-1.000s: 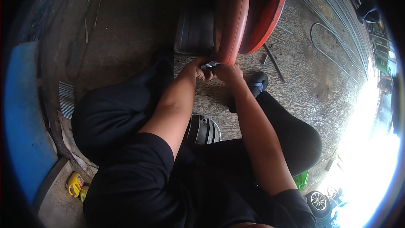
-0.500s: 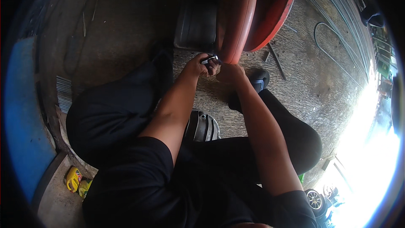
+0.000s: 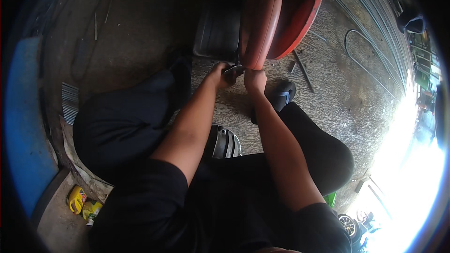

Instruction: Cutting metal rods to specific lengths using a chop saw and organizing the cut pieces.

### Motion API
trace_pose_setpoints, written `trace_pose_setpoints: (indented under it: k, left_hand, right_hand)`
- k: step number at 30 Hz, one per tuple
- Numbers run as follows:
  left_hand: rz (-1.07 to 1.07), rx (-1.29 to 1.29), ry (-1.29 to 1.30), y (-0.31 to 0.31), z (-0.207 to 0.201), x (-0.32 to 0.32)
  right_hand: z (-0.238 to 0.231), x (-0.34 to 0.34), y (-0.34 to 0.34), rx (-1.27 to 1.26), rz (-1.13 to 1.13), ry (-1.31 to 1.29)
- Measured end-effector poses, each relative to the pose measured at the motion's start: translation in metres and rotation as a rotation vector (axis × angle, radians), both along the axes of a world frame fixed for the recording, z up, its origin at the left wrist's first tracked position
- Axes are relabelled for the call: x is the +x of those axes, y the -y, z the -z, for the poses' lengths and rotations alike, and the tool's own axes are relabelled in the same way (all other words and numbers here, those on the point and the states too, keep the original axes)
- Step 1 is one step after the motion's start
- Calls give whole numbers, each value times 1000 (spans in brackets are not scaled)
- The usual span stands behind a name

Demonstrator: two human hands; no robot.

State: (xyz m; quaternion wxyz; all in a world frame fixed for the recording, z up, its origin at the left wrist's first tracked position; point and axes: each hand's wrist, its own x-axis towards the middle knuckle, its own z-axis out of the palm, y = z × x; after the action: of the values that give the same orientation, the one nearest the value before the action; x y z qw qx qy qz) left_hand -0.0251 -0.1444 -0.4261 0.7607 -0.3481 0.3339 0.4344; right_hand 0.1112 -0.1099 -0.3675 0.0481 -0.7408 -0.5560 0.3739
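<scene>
Both hands meet at the red panel's lower tip; its long axis runs up toward the frame's top edge. The left hand curls around a small dark tool, perhaps pliers. The right hand's fingers are hidden, so their grip cannot be told.

Left hand and right hand grip a small dark metal tool beneath a curved red metal panel.
</scene>
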Motion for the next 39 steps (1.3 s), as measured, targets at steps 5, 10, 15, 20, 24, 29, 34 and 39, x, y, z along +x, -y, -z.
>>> trace_pose_setpoints:
  k: [5,10,15,20,24,29,34,39]
  left_hand:
    - [398,403,-841,19,-21,-13]
    - [792,541,-1682,-4,-67,7]
    - [959,490,-1834,4,-24,-31]
    - [912,599,-2006,-6,-34,10]
    - [833,332,-1829,2,-41,3]
    - [849,385,-1750,-11,-54,-1]
    - [1620,258,-1472,-60,-169,-43]
    - [174,738,-1285,-83,-285,-19]
  right_hand:
    - [45,-3,0,-271,544,-803]
    - [104,25,7,-79,56,-450]
    - [46,-35,2,-411,763,-801]
    - [80,-11,2,-194,419,-172]
    - [50,-39,7,-198,403,-135]
    - [74,-23,-2,-161,402,-245]
    - [54,-33,22,-383,1270,-1308]
    - [40,-47,8,-523,1413,-2188]
